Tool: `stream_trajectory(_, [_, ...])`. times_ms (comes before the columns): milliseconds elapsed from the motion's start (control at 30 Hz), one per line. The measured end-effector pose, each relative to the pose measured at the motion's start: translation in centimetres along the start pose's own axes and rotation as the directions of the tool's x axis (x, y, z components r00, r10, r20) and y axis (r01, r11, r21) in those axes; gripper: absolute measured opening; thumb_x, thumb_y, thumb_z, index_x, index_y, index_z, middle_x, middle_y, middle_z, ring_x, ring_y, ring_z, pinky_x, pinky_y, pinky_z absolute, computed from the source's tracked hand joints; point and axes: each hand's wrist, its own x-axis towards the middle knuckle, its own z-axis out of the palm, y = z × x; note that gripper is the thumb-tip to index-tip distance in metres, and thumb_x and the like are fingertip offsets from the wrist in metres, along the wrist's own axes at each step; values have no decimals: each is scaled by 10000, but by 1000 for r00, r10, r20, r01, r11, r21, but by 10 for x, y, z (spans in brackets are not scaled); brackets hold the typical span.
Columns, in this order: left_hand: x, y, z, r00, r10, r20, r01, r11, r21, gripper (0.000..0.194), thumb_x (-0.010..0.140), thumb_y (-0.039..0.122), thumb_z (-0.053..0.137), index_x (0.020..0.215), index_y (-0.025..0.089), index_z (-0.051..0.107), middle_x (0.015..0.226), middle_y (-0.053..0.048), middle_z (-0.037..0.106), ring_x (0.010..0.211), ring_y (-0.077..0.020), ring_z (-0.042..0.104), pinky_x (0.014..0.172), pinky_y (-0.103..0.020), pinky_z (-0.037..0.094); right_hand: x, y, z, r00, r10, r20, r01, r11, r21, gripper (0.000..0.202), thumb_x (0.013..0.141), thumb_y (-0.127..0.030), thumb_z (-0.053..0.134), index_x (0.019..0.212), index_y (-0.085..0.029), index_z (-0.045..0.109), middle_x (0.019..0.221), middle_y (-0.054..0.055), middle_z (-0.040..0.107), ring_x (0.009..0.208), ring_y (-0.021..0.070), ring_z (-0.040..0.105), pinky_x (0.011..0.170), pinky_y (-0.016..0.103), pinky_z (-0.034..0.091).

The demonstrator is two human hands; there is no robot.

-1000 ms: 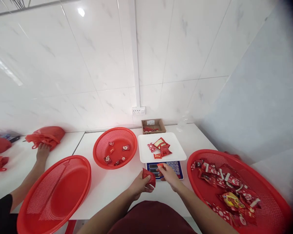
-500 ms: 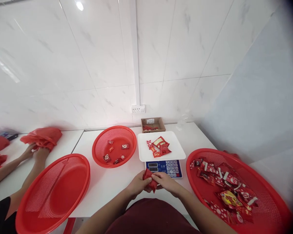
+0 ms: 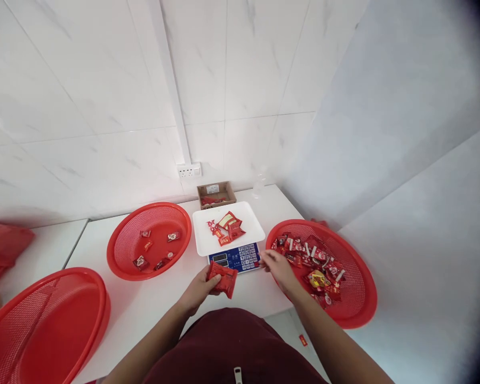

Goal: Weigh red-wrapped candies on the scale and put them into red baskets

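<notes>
My left hand (image 3: 199,288) is closed on a red packet (image 3: 224,278) in front of the scale, its thumb lying across the wrapper. My right hand (image 3: 279,271) is beside the scale's keypad, over the near left rim of the right basket (image 3: 362,266). Its fingers are pinched together, and whether a small thing is between them I cannot make out. Behind both hands stands the blue digital scale (image 3: 236,260). On its white tray (image 3: 206,240) lie several red snack packets (image 3: 235,230). Many red wrapped snacks (image 3: 304,252) fill part of the right basket, among them a yellow-fronted packet (image 3: 318,280).
A red basket (image 3: 122,226) left of the scale holds several small wrapped pieces. Another red basket (image 3: 100,298) stands at the near left. A cardboard box (image 3: 224,193) with red packets sits behind the tray. Red bags (image 3: 6,242) lie at far left.
My hands have parted: the left keeps the red packet, while the right has moved away to the right basket's rim. The view has turned rightward, and the co-worker's hands have left it.
</notes>
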Motion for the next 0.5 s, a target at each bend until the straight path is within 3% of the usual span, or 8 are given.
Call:
stream_trajectory(33, [-1, -1, -4, 999, -15, -31, 14, 1000, -8, 552, 715, 567, 670, 1100, 187, 561, 1048, -91, 645, 883, -191, 581, 759, -312, 442, 6, 14, -16, 997, 25, -70, -33, 994, -106, 323, 832, -423, 425, 895, -180, 629, 887, 75, 697, 825, 192, 627, 749, 316, 480])
stream_trajectory(100, [-5, -6, -14, 996, -41, -85, 37, 998, -41, 551, 716, 578, 663, 1088, 184, 563, 1035, -87, 651, 884, -189, 585, 776, -316, 437, 14, 43, -44, 993, 85, -88, -107, 949, -298, 293, 795, -325, 483, 993, -169, 632, 1084, 109, 679, 1004, 211, 612, 882, 333, 449])
stream_trajectory(200, [-12, -17, -26, 987, -83, -138, 70, 993, -94, 564, 712, 579, 667, 1102, 187, 555, 1044, -83, 655, 892, -191, 594, 799, -322, 432, 11, 81, -65, 983, 178, -48, -182, 900, -396, 270, 676, -224, 613, 924, -134, 667, 990, 138, 704, 913, 251, 641, 848, 374, 457])
stream_trajectory(333, [-16, -26, -32, 977, -137, -166, 122, 988, -99, 602, 676, 585, 689, 1113, 193, 559, 1073, -89, 659, 922, -208, 602, 810, -324, 428, 0, 108, -61, 978, 208, -1, -181, 849, -497, 136, 640, -195, 655, 770, -161, 680, 859, 97, 705, 810, 230, 635, 777, 345, 448])
stream_trajectory(500, [-11, -25, -30, 978, -127, -164, 113, 989, -92, 568, 695, 555, 684, 1114, 194, 554, 1066, -84, 661, 902, -197, 605, 801, -316, 430, 7, 119, -55, 977, 208, -34, -190, 798, -572, 103, 681, -225, 632, 760, -161, 648, 765, 74, 687, 751, 211, 616, 718, 321, 426])
